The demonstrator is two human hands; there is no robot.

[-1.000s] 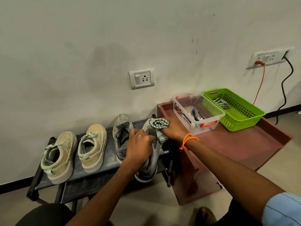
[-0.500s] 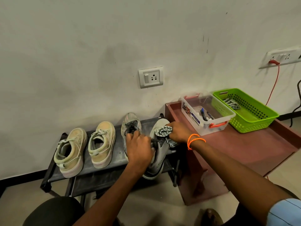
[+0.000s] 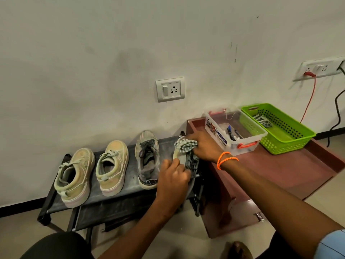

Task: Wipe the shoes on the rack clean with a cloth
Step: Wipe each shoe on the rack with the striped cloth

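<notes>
A low black shoe rack [image 3: 115,198] against the wall carries two beige sneakers [image 3: 74,177] [image 3: 113,166] at the left and a grey lace-up sneaker [image 3: 147,157] beside them. At the rack's right end a second grey sneaker [image 3: 189,161] is tipped onto its side. My left hand [image 3: 172,177] grips it around the heel and collar. My right hand [image 3: 202,145], with orange bands on the wrist, holds a bunched checked cloth [image 3: 183,144] pressed against the shoe's toe.
A reddish low cabinet [image 3: 280,169] stands right of the rack, bearing a clear box [image 3: 250,134] of pens and a green basket [image 3: 291,135] with another checked cloth [image 3: 261,119]. Wall sockets [image 3: 170,89], with red and black cables at far right. My knee [image 3: 56,246] is bottom left.
My right hand has carried the cloth from the shoe's middle up to its toe. The left hand keeps its grip, and the view has shifted slightly left.
</notes>
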